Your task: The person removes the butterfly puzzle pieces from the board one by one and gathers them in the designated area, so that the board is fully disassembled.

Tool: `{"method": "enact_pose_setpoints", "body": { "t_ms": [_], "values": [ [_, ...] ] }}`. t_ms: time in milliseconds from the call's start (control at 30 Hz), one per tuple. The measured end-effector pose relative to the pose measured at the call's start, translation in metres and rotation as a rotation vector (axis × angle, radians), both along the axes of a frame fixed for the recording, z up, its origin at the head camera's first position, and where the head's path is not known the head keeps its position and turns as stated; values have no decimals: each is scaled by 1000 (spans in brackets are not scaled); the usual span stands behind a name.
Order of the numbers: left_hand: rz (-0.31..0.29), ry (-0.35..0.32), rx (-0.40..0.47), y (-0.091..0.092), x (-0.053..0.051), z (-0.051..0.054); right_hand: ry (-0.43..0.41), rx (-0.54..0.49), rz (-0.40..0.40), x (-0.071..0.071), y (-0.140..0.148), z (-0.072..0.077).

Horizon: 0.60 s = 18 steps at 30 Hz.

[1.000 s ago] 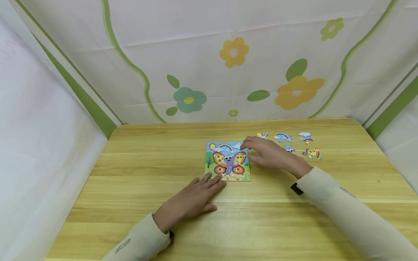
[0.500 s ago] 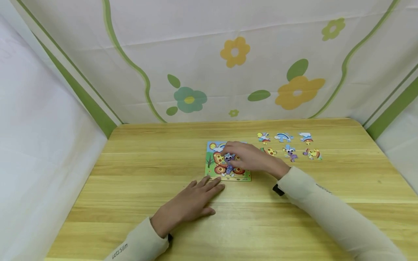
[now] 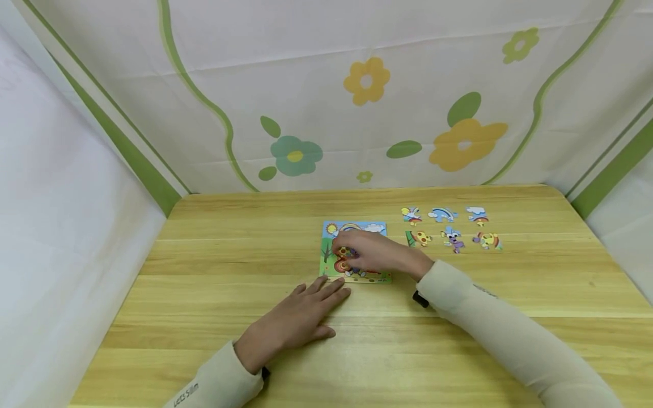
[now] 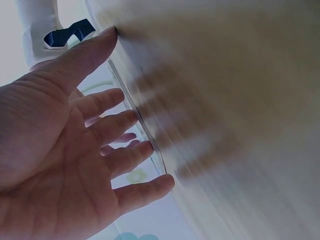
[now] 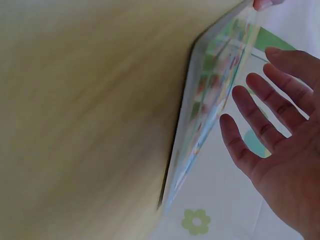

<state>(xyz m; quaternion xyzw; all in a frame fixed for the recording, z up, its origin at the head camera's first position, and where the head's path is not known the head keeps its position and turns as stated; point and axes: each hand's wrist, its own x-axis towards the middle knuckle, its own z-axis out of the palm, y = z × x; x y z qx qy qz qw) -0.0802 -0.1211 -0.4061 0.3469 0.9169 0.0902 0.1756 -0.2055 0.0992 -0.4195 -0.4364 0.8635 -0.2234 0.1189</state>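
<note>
A square butterfly puzzle board lies flat on the table in the head view. My right hand is over its middle, covering much of the butterfly picture. In the right wrist view the fingers of that right hand are loosely bent and spread beside the board, with nothing between them. My left hand lies palm down, its fingertips at the near edge of the board. The left wrist view shows this left hand with its fingers extended and holding nothing.
Right of the board, loose puzzle pieces lie in two rows. Among them are a rainbow piece, a purple piece and a cloud piece. A flower-printed cloth stands behind the wooden table.
My right hand has moved left from the board's right edge to over its middle, uncovering puzzle pieces at the right. My left hand has barely shifted.
</note>
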Motion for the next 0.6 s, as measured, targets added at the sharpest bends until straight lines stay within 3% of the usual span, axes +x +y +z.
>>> {"method": "enact_pose_setpoints", "body": {
  "t_ms": [233,600],
  "values": [
    [-8,22,-9,0,1,1,-19,51,4,3,-9,0],
    [-5,9,-17,0,0,1,22,102,-5,2,-17,-2]
  ]
}}
